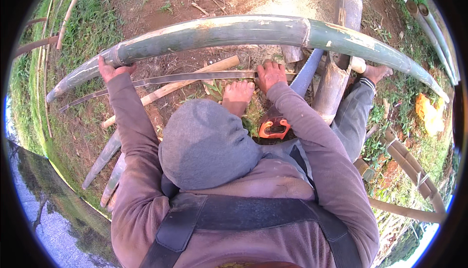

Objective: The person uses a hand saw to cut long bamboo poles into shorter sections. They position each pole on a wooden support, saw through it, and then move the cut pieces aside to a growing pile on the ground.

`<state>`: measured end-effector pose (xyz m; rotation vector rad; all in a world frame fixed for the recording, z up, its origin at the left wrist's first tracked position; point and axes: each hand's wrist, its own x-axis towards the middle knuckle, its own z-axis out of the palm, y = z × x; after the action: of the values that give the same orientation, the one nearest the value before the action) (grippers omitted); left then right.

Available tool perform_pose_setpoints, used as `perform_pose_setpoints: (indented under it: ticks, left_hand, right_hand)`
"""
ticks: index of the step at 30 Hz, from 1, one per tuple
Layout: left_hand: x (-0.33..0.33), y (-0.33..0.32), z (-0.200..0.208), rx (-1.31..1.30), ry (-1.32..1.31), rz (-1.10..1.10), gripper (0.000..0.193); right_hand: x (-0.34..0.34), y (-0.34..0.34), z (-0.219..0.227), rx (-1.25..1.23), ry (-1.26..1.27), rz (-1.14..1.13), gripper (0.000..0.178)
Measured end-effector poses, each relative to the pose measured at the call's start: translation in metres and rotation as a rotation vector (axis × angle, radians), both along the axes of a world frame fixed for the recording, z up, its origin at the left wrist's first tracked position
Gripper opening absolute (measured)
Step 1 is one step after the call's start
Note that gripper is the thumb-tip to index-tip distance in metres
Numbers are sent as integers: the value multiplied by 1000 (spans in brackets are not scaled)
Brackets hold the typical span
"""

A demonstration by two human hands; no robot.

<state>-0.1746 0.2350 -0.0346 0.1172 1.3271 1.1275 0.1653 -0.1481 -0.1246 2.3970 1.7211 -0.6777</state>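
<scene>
The green bamboo pole point(214, 33) lies across a bamboo log point(348, 7); the left hand point(115, 69) grips its left part. Below the pole, the right hand point(271, 75) touches a thin strip point(214, 76), whether gripping I cannot tell.

The left hand point(116, 71) apparently grips 1 bamboo pole point(219, 32).

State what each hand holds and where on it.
Left hand holds the green bamboo pole toward its left end. Right hand is over the thin strip, near its right end; grip unclear.
</scene>
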Motion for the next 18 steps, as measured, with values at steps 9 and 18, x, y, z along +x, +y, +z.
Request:
perform_pose_setpoints:
  ticks: [9, 18]
  left_hand:
    - [15, 25, 10, -6, 13, 14, 61]
    - [36, 57, 20, -94, 36, -79, 58]
  right_hand:
    - [-37, 43, 42, 109, 419, -38, 52]
    - [-92, 56, 85, -183, 516, -46, 53]
